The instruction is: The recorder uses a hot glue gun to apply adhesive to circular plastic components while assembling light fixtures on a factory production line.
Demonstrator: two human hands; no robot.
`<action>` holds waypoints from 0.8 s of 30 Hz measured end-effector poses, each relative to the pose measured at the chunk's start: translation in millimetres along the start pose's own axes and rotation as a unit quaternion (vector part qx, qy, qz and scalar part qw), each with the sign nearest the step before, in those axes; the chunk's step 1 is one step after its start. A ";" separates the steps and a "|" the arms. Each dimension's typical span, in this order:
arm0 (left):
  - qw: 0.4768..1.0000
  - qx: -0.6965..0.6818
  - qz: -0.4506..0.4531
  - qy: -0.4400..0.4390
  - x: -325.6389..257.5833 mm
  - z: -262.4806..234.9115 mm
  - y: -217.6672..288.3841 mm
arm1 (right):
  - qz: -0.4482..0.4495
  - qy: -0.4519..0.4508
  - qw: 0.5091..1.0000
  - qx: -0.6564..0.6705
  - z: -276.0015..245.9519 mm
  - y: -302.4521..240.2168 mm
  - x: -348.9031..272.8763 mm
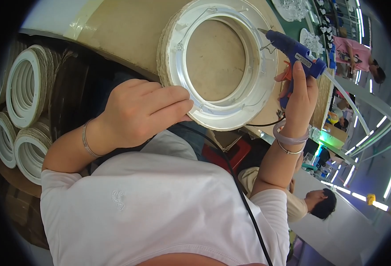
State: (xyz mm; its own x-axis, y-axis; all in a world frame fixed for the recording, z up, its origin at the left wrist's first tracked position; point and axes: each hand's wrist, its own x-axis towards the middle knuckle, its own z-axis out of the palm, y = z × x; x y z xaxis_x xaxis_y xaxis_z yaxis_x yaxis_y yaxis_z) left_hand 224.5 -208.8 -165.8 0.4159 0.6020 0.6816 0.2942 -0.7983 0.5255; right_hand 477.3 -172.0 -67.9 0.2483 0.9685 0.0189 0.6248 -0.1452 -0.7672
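Note:
A white ring-shaped frame (181,71) lies at the near edge of the tan work surface, on what looks like a stack of similar rings. Thin wires and clear blobs show along its channel. My left hand (149,108) pinches the ring's lower left rim between thumb and fingers. In my right hand (300,95) is a blue glue gun (295,51) with an orange trigger, my fingers wrapped round its handle. Its metal nozzle points left, over the ring's upper right rim. Whether the tip touches the ring I cannot tell.
Stacks of white rings (25,88) stand at the left. Clear plastic pieces (311,42) sit on a green surface at the upper right. A black cable (231,170) runs across my front. Below the table is a red stool (234,155). Other people are at the right.

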 end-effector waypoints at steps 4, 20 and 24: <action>1.000 0.001 0.001 0.000 0.4 -0.5 0.5 | 0.010 0.002 1.000 -0.003 -0.6 0.4 0.5; 1.000 0.006 0.000 0.005 -1.1 2.3 -0.1 | 0.021 0.009 0.999 -0.029 -0.2 -4.7 -8.2; 1.000 0.007 0.001 0.002 0.0 1.2 0.4 | 0.026 0.005 0.999 -0.028 0.2 -6.1 -8.0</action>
State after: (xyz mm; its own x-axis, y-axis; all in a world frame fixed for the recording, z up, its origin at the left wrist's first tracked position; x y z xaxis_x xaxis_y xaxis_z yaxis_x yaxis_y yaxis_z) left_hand 225.7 -209.1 -166.2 0.4124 0.6003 0.6852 0.3057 -0.7997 0.5167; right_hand 471.3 -178.9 -63.5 0.2887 0.9573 -0.0125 0.6520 -0.2062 -0.7296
